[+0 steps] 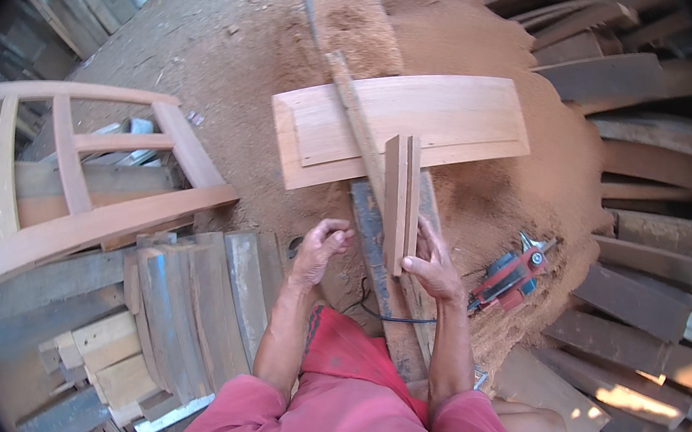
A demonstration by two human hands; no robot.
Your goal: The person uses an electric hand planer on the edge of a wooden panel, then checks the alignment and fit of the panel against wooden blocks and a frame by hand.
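My right hand grips the lower end of a grooved wooden piece, its thumb lying on the near face and fingers behind the right side. The piece stands tilted up and away from me. To its left, apart from the wood, my left hand is raised with its fingers curled in, and nothing shows in it. Beyond lies a pale wooden panel with a raised middle and a curved far edge. A narrow wooden strip crosses over the panel. Beneath is a long, worn board running away from me.
A red and blue electric hand planer rests on sawdust at the right, a dark cord near it. At the left lies a wooden frame beside stacked boards. More stacked planks line the right side.
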